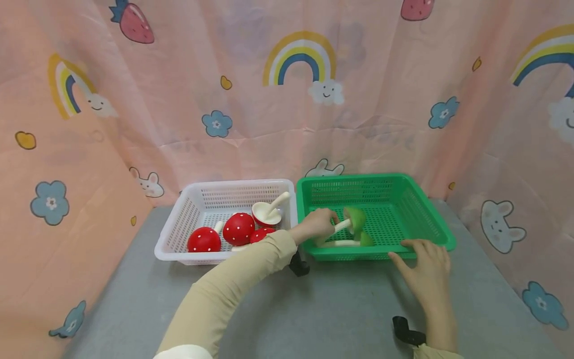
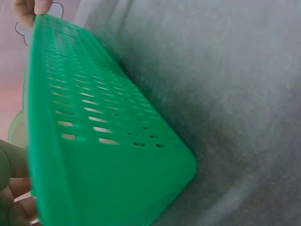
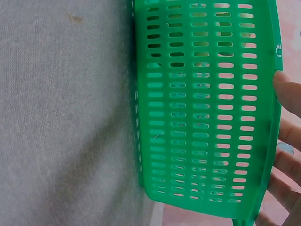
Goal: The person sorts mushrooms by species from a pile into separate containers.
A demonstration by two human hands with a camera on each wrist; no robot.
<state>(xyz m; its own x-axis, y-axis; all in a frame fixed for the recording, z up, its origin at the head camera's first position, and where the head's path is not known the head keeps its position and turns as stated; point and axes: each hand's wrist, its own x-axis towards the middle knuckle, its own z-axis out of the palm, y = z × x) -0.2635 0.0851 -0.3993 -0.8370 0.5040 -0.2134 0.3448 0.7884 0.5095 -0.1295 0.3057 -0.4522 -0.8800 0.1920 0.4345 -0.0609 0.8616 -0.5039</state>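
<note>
My left hand reaches over the near left corner of the green basket, fingers curled down around a green toy mushroom mostly hidden under the palm; part of its cap shows at the fingers in the left wrist view. By the fingertips, another green mushroom leans with its pale stem toward the hand. A further green mushroom lies along the near wall. My right hand holds the basket's near rim toward its right end, thumb outside and fingers over the edge.
To the left, a white basket holds several red spotted mushrooms, one upturned with its stem raised. Both baskets stand side by side on the grey table. A pink patterned curtain surrounds the back and sides.
</note>
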